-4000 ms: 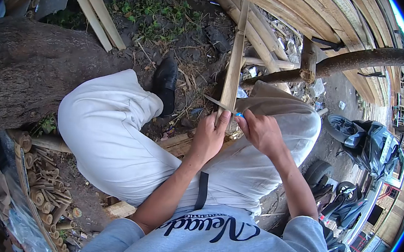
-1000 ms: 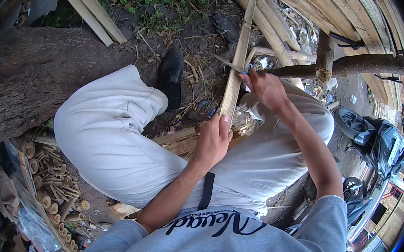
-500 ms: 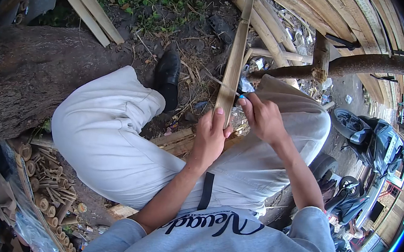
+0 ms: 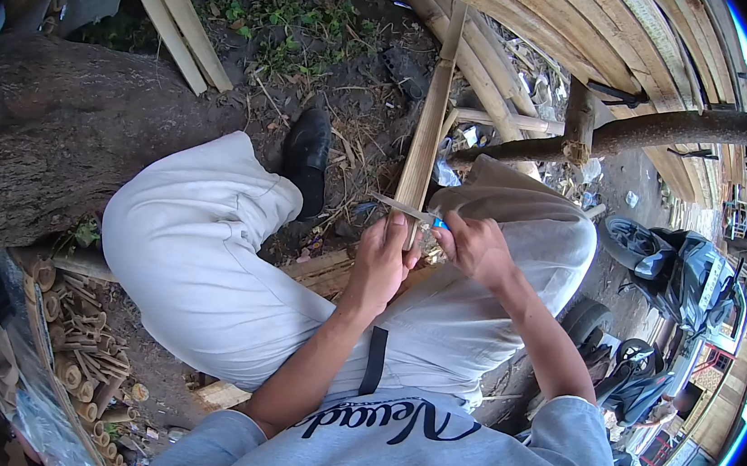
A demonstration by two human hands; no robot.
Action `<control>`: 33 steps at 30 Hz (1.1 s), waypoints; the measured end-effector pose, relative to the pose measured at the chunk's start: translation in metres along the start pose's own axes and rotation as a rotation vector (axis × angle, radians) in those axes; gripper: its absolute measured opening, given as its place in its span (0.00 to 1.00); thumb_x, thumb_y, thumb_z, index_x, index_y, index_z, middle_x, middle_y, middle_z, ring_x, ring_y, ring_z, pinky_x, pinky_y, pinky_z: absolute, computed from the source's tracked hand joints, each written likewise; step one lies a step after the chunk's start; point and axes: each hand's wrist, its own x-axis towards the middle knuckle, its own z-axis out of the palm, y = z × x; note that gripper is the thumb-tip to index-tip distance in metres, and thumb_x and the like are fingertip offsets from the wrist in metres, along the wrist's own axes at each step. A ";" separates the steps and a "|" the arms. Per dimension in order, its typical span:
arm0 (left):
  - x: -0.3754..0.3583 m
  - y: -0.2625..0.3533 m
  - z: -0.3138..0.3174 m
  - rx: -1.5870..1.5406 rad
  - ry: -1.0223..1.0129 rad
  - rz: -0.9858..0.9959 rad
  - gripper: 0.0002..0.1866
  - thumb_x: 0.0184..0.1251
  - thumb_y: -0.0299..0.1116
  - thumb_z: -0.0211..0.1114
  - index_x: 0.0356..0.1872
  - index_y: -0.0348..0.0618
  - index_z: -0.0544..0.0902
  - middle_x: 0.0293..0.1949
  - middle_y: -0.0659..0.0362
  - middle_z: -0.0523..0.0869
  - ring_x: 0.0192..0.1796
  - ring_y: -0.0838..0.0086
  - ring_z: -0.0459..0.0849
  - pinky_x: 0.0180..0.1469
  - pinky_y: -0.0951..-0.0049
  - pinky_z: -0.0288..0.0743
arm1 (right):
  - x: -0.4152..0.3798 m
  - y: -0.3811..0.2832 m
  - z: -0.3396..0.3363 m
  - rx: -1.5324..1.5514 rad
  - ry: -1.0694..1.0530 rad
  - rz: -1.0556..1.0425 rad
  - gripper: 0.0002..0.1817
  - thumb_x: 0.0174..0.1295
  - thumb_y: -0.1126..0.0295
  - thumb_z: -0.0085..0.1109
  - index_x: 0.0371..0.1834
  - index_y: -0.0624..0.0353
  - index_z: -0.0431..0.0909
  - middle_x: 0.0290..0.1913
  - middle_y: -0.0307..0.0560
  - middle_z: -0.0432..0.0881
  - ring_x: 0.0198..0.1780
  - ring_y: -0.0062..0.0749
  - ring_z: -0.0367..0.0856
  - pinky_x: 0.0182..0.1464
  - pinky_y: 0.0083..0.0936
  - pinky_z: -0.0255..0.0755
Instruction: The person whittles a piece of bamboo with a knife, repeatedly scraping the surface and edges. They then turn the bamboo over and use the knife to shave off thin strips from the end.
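A long split bamboo strip [image 4: 427, 134] runs away from me between my knees. My left hand [image 4: 379, 265] is closed round its near end, thumb on top. In my right hand [image 4: 478, 251] is a knife [image 4: 403, 207] with a blue part at its handle. The blade lies across the strip, just beyond my left thumb, and touches or nearly touches the bamboo. Most of the handle is hidden by my right fingers.
A thick tree trunk [image 4: 28, 142] lies at my left. Cut bamboo pieces [image 4: 88, 349] are heaped at lower left. Bamboo slats [image 4: 577, 27] and a wooden branch [image 4: 676, 128] are at upper right. A motorcycle [image 4: 689, 266] stands at right.
The knife has come down along the bamboo strip toward my left hand, with its blade now lying more across it. My right hand has moved slightly down and nearer my left.
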 end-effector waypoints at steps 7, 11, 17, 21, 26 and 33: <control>-0.009 -0.002 0.007 -0.051 -0.025 -0.088 0.23 0.84 0.50 0.45 0.42 0.39 0.76 0.21 0.66 0.70 0.18 0.88 0.60 0.19 0.85 0.53 | 0.057 0.071 0.010 -0.136 0.104 0.139 0.18 0.77 0.59 0.48 0.32 0.62 0.71 0.20 0.63 0.76 0.25 0.64 0.77 0.28 0.51 0.69; 0.001 0.002 0.000 -0.243 0.008 -0.067 0.21 0.84 0.47 0.48 0.42 0.37 0.76 0.19 0.67 0.68 0.17 0.88 0.60 0.18 0.84 0.53 | 0.097 0.110 0.017 -0.095 0.204 0.053 0.20 0.77 0.57 0.48 0.32 0.62 0.73 0.20 0.66 0.76 0.26 0.67 0.78 0.29 0.53 0.69; 0.001 0.003 0.002 -0.261 0.022 -0.068 0.20 0.83 0.46 0.49 0.43 0.36 0.76 0.20 0.68 0.67 0.16 0.87 0.59 0.19 0.84 0.54 | 0.099 0.097 0.030 -0.217 0.213 0.257 0.24 0.78 0.50 0.42 0.38 0.61 0.74 0.21 0.67 0.79 0.28 0.70 0.80 0.31 0.58 0.73; -0.009 0.002 0.012 -0.206 -0.073 -0.130 0.20 0.84 0.46 0.48 0.43 0.37 0.76 0.21 0.67 0.68 0.16 0.87 0.58 0.19 0.83 0.54 | 0.117 0.144 0.025 -0.182 0.292 0.291 0.25 0.78 0.48 0.40 0.38 0.61 0.74 0.24 0.69 0.80 0.31 0.71 0.80 0.35 0.60 0.74; -0.016 0.015 0.010 -0.315 -0.068 -0.092 0.19 0.85 0.44 0.46 0.44 0.37 0.76 0.20 0.67 0.68 0.15 0.87 0.57 0.18 0.83 0.53 | 0.129 0.220 0.052 -0.282 0.400 0.380 0.23 0.80 0.55 0.36 0.48 0.63 0.77 0.36 0.73 0.83 0.42 0.73 0.81 0.45 0.61 0.74; -0.010 0.014 0.004 -0.397 -0.018 -0.070 0.18 0.84 0.43 0.47 0.44 0.38 0.77 0.17 0.68 0.67 0.14 0.86 0.58 0.18 0.82 0.51 | 0.101 0.101 0.013 0.093 0.550 0.352 0.25 0.80 0.55 0.38 0.39 0.67 0.76 0.34 0.75 0.80 0.41 0.76 0.77 0.43 0.60 0.71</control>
